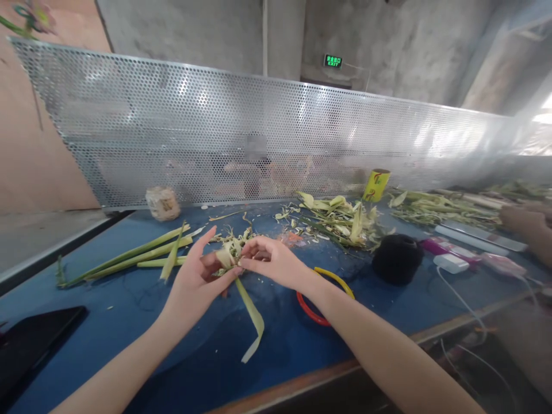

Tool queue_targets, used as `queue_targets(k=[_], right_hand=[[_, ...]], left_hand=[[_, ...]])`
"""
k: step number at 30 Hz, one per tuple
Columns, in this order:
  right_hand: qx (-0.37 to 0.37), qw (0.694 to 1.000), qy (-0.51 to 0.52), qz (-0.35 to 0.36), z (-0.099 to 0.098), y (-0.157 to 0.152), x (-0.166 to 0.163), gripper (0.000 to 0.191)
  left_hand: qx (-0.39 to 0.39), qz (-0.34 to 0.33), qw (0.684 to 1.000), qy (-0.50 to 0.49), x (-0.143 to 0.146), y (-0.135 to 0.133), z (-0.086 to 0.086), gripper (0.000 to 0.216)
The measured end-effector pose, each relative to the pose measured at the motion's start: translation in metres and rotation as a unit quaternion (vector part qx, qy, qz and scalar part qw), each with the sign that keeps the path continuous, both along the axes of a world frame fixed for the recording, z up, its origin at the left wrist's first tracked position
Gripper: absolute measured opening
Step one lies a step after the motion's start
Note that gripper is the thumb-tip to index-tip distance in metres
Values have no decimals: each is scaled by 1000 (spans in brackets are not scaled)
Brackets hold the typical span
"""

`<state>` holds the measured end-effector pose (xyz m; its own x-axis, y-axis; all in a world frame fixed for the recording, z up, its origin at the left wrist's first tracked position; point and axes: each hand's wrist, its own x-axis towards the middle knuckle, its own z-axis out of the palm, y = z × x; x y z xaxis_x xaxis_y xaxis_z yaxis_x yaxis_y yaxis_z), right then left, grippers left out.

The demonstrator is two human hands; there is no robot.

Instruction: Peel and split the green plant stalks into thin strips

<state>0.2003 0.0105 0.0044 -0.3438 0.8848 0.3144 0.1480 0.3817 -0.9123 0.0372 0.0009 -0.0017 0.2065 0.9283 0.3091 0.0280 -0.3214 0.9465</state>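
Note:
In the head view a small bundle of folded, pale green leaf strips (232, 248) is between my two hands above the blue tabletop. My left hand (202, 271) is closed around its left side, thumb and fingers pressing on it. With fingertips pinched together, my right hand (273, 259) grips its right edge. One long leaf strip (252, 313) hangs from the bundle toward the front of the table. Part of the bundle is hidden behind my fingers. Several long green stalks (142, 253) lie just left of my left hand.
A yellow and red ring (313, 313) lies under my right forearm. Behind are leaf scraps (340, 221), a black yarn ball (397, 259), a yellow can (376, 185) and a beige roll (163, 203). A dark tablet-like slab (38, 345) is front left. Another person's hand (528, 224) is at right.

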Motion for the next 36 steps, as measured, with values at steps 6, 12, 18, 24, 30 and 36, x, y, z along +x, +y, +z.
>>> queue_targets(k=[6,12,18,24,30,36], right_hand=[[-10,997,-67,42,5,2,9,13],[22,993,-104,50,4,2,9,17],[58,991,-115,36,5,5,14,22],[60,989,-131,37,8,5,18,25],[-18,990,-116,80,8,4,16,16],[-13,996,-44,80,6,1,10,24]], left_hand=[[15,-6,1000,-3,-6,4,1,91],[16,-41,999,25,-6,4,0,86],[1,-51,998,20,-6,4,3,86],[-13,-49,998,21,-7,5,8,89],[-24,-52,998,-19,-9,7,8,104],[9,-27,1000,-7,-7,11,1,104]])
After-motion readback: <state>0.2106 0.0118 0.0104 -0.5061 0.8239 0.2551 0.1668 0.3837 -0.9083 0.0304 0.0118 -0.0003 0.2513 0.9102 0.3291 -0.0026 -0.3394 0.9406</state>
